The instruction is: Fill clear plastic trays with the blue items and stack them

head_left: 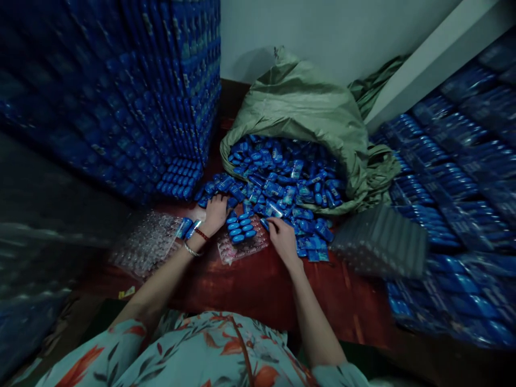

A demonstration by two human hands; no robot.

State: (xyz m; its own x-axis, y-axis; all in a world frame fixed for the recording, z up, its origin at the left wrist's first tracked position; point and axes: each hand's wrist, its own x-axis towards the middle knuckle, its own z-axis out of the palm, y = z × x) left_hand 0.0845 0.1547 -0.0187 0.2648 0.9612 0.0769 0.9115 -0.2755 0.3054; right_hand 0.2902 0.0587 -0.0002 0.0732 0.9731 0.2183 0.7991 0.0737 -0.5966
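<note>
A clear plastic tray with moulded pockets (260, 243) lies on the red surface between my hands. Several glossy blue oval packets (241, 228) sit in rows in it. My left hand (216, 214) rests at the near edge of a loose pile of blue packets (226, 185), its fingers a little apart; the fingertips are partly hidden among them. At the tray's right side, my right hand (281, 236) is closed in a pinch on a small blue packet (264, 223). More packets spill from the mouth of a pale green woven sack (298, 102) behind.
Clear trays (147, 244) are stacked at left, with a few packets by them. Tall stacks of filled blue trays (177, 80) rise at left; more (439, 199) stand at right. A stack of grey-looking empty trays (382, 242) sits right of the pile on the red surface (258, 290).
</note>
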